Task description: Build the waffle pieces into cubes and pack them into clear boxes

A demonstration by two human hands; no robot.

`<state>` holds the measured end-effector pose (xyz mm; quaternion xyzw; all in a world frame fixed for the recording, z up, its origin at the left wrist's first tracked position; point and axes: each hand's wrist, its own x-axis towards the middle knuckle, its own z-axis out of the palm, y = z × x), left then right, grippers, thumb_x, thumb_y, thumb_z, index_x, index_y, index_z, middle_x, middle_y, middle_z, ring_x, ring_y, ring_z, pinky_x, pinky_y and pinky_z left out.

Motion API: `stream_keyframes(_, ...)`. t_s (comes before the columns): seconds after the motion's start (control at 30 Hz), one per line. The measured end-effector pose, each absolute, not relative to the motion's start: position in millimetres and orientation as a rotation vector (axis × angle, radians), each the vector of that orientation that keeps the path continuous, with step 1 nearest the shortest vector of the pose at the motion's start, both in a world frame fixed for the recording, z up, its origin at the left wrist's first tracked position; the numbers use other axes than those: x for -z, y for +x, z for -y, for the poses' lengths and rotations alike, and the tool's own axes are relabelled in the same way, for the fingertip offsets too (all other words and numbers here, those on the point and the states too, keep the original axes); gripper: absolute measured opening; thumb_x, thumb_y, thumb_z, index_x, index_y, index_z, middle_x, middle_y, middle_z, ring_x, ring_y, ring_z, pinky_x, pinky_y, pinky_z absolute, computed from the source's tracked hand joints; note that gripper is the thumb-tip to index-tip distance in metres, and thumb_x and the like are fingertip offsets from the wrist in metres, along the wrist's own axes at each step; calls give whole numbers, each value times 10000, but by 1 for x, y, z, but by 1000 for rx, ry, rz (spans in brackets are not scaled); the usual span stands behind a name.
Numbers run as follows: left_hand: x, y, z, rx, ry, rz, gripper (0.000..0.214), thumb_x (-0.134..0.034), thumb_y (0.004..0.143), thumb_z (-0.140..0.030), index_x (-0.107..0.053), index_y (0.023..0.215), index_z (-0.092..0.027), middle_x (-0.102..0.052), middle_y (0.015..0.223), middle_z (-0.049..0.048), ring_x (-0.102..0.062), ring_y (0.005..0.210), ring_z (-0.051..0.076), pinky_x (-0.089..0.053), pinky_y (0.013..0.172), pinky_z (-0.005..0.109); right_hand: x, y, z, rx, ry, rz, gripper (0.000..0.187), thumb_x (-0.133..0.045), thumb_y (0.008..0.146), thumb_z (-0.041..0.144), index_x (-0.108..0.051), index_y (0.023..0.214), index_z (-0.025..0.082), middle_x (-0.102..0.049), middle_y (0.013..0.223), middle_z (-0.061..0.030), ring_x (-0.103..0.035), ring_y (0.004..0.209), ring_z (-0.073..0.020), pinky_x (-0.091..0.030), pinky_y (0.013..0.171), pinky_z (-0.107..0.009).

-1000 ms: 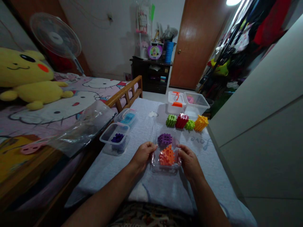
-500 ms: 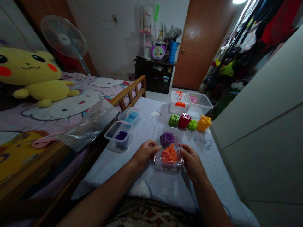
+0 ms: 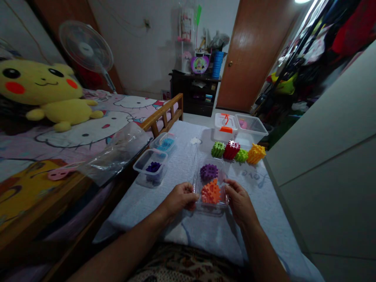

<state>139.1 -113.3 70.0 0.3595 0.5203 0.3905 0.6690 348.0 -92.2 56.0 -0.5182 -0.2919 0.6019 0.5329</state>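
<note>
A clear plastic box [image 3: 210, 209] rests on the pale blue cloth [image 3: 182, 164] in front of me. Inside it lie orange interlocking toy pieces [image 3: 210, 192] and, just beyond them, a purple block [image 3: 208, 172]. My left hand [image 3: 179, 199] grips the box's left side with curled fingers. My right hand [image 3: 240, 201] grips its right side the same way.
Green, red, green and yellow toy blocks [image 3: 232, 150] stand in a row behind the box. Two larger clear containers [image 3: 239, 127] sit at the table's far end. Two small tubs [image 3: 151, 167] with purple and blue pieces sit left, by a plastic bag [image 3: 117, 152]. A bed with a yellow plush [image 3: 44, 92] lies left.
The view has shifted a little to the left. Both hands stay on the clear box, which sits slightly lower and closer to me.
</note>
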Motion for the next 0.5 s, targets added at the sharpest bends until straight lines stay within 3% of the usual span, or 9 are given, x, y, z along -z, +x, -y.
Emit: stream_keyframes(0.5, -62, 141, 120, -891, 648, -1133, 350, -808, 625, -281, -501, 761, -181, -594, 649, -11, -597, 557, 127, -520, 592, 275, -56, 351, 92, -1469, -1216, 692, 443, -866, 557, 374, -668, 913, 199, -646, 670, 38, -556, 550, -121, -425, 508, -241)
